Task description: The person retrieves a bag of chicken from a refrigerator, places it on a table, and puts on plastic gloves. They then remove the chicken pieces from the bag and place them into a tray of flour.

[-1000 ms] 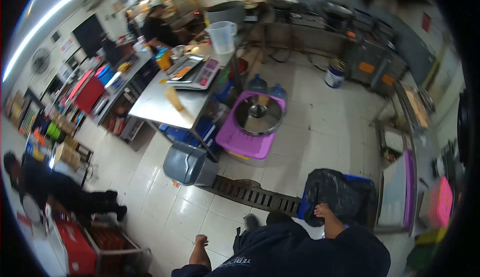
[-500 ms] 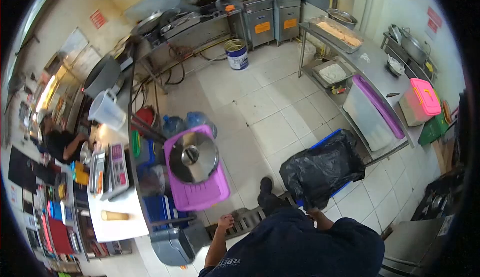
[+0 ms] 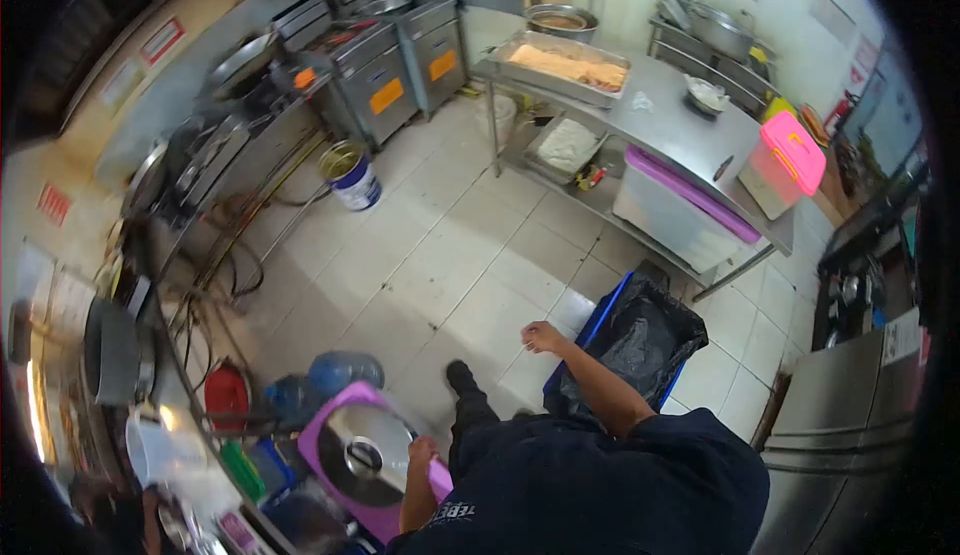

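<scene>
At the lower left, my left hand [image 3: 424,448] is at the edge of a purple tub [image 3: 312,439]. Its fingers are curled and small in view, so I cannot make out whether they grip the rim. A round steel lid with a knob [image 3: 362,457] lies on the tub. My right hand [image 3: 543,337] is stretched forward above the tiled floor, fingers loosely bent and holding nothing visible. Just right of it stands a blue crate [image 3: 596,331] lined with a black plastic bag [image 3: 640,350].
A steel table [image 3: 668,133] at the right bears a food tray [image 3: 565,67] and a pink-lidded box [image 3: 786,160]. A paint bucket [image 3: 350,177] stands on the floor. Water bottles [image 3: 345,373] are beside the tub. Another person [image 3: 112,515] is at the lower left.
The view has turned to the right. My right hand has left the black bag and moved forward. My left hand has come to the purple tub's edge.
</scene>
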A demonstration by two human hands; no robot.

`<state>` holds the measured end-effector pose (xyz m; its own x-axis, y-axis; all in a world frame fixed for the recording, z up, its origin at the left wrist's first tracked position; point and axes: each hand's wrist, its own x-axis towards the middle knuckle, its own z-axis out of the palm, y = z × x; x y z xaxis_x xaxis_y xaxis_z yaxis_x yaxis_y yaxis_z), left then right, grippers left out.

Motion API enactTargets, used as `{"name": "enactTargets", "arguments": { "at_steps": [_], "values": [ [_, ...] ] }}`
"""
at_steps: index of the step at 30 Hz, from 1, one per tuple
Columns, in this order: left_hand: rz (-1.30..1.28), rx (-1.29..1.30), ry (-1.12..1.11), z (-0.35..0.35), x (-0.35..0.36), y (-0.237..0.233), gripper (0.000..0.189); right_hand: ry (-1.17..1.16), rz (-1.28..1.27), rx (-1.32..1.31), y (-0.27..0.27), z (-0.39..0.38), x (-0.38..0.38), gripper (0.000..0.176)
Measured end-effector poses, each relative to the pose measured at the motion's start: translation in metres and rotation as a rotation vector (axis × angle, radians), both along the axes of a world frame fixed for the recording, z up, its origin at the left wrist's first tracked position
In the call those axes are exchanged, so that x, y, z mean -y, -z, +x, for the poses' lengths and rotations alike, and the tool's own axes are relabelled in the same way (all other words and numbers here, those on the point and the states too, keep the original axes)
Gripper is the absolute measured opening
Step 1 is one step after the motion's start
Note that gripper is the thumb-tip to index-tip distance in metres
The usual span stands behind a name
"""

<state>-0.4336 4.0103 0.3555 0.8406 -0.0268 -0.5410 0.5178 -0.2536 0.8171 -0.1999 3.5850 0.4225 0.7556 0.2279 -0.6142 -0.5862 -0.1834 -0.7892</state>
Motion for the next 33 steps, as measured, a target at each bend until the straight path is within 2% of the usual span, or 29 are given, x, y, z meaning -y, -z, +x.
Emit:
{"name": "enactTargets", "arguments": {
  "at_steps": [1, 2, 3, 5, 6, 9, 11, 14, 16, 17, 19, 21, 24, 26, 28, 29, 30, 31, 32, 33],
  "values": [
    [-0.229, -0.395, -0.351, 0.032, 0.013, -0.030, 0.014, 0.039, 0.131, -0.026, 0.000, 0.024, -0.006, 0.015],
    [-0.199, -0.445, -0.308, 0.054, 0.012, -0.030, 0.015, 0.073, 0.268, -0.045, -0.003, 0.047, -0.012, 0.015],
    [-0.185, -0.442, -0.224, 0.071, 0.005, -0.028, 0.016, 0.103, 0.266, -0.034, 0.010, 0.068, -0.010, 0.015],
    [-0.151, -0.462, -0.092, 0.111, -0.020, -0.016, 0.018, -0.048, 1.041, -0.234, 0.080, 0.095, 0.008, 0.017],
    [-0.143, -0.483, -0.050, 0.137, -0.034, -0.016, 0.019, -0.018, 1.040, -0.217, 0.105, 0.100, 0.015, 0.017],
    [-0.153, -0.556, 0.005, 0.223, -0.076, -0.012, 0.023, 0.005, -0.405, -0.509, 0.159, 0.094, 0.032, 0.021],
    [-0.184, -0.617, -0.002, 0.291, -0.106, -0.005, 0.025, -0.199, -0.346, -0.496, 0.160, 0.091, 0.063, 0.026],
    [-0.219, -0.654, 0.002, 0.411, -0.134, -0.005, 0.027, 0.440, -0.106, -0.590, 0.050, 0.126, 0.036, 0.033],
    [-0.268, -0.573, -0.042, 0.491, -0.147, -0.022, 0.028, 0.697, 0.046, -0.551, 0.049, 0.147, 0.035, 0.032],
    [-0.251, -0.582, 0.003, 0.531, -0.139, -0.030, 0.028, 0.787, 0.138, -0.517, 0.052, 0.158, 0.035, 0.032],
    [0.077, -0.419, -0.223, 0.608, -0.102, -0.049, 0.029, 0.926, 0.236, -0.472, 0.056, 0.184, 0.042, 0.031],
    [0.052, -0.381, -0.144, 0.677, -0.072, -0.040, 0.029, 0.958, 0.165, -0.452, 0.042, 0.233, 0.045, 0.030],
    [0.058, -0.393, -0.011, 0.742, -0.023, -0.042, 0.032, 1.038, 0.195, -0.383, 0.059, 0.293, 0.065, 0.018],
    [0.092, -0.369, 0.161, 0.783, 0.020, -0.042, 0.035, 1.127, 0.207, -0.369, 0.048, 0.344, 0.090, 0.017],
    [0.527, 0.118, 0.822, 0.832, 0.008, 0.040, 0.029, 0.014, -0.768, 0.080, 0.047, 0.393, 0.111, 0.017],
    [0.141, -0.146, 0.124, 0.822, 0.059, -0.036, 0.028, 0.305, -0.455, 0.210, 0.083, 0.407, 0.121, 0.018],
    [0.162, -0.029, 0.064, 0.835, 0.055, -0.011, 0.028, 0.578, -0.121, 0.313, 0.111, 0.434, 0.130, 0.019],
    [0.269, 0.025, 0.164, 0.847, 0.062, -0.032, 0.027, 0.780, 0.055, 0.099, 0.082, 0.472, 0.123, 0.017],
    [0.243, -0.036, 0.074, 0.853, 0.068, -0.041, 0.026, 0.990, 0.200, -0.143, 0.034, 0.505, 0.118, 0.016],
    [0.212, -0.077, -0.005, 0.862, 0.066, -0.046, 0.027, 0.959, 0.182, -0.185, 0.018, 0.535, 0.116, 0.021]
  ]
}}
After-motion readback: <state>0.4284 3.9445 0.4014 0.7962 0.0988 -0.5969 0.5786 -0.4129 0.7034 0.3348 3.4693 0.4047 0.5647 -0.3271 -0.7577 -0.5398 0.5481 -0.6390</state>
